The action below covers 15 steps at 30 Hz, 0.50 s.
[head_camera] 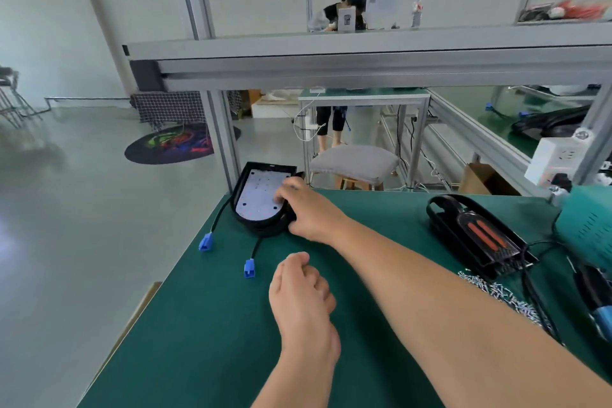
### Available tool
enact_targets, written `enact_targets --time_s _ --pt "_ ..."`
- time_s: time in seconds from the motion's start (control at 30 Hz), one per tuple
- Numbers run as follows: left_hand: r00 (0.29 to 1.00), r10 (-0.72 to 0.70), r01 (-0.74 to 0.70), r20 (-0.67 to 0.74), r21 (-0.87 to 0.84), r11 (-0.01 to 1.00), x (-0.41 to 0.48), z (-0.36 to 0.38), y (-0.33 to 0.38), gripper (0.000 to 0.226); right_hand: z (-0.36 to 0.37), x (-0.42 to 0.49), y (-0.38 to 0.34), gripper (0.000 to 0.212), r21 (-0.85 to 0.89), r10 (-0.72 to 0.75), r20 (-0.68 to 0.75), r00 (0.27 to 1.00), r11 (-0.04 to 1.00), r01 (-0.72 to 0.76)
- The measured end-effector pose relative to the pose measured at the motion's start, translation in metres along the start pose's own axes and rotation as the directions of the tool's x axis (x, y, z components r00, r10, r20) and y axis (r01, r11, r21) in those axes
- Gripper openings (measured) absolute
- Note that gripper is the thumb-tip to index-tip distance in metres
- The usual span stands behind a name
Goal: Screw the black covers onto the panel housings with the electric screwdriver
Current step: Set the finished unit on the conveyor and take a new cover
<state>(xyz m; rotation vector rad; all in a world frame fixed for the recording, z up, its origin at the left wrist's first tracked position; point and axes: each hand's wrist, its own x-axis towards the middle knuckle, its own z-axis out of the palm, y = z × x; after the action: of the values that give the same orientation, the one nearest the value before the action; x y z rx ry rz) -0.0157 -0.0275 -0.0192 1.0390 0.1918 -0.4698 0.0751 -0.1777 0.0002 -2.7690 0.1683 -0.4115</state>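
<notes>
— Where is the panel housing (258, 195)?

— At the far left corner of the green mat (205, 341), open side up, with a grey plate showing inside its black rim. Its two cables run toward me, each ending in a blue connector (205, 241) lying on the mat.

— And your hands?

— My right hand (308, 212) grips the housing's right edge, with the fingers bent over onto the plate and the thumb at the near rim. My left hand (303, 295) hangs over the mat nearer me, fingers loosely curled, holding nothing.

— The covers?

— One black cover (477, 238) with orange stripes lies to the right, well apart from the housing. A pile of screws (503, 295) sits just beside it.
</notes>
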Motion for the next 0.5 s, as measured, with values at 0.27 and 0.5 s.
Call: enact_targets --time_s 0.27,0.5 --pt "0.999 0.035 -0.035 0.016 0.005 0.999 -0.003 0.0 0.002 0.011 -0.003 -0.052 -0.001 0.037 -0.054 0.014 -0.089 0.996 0.998 -0.018" --pt "0.997 0.072 -0.072 0.018 -0.017 0.997 -0.009 0.0 -0.001 0.013 -0.033 -0.08 -0.001 0.037 -0.014 0.007 0.083 0.997 1.0 -0.006"
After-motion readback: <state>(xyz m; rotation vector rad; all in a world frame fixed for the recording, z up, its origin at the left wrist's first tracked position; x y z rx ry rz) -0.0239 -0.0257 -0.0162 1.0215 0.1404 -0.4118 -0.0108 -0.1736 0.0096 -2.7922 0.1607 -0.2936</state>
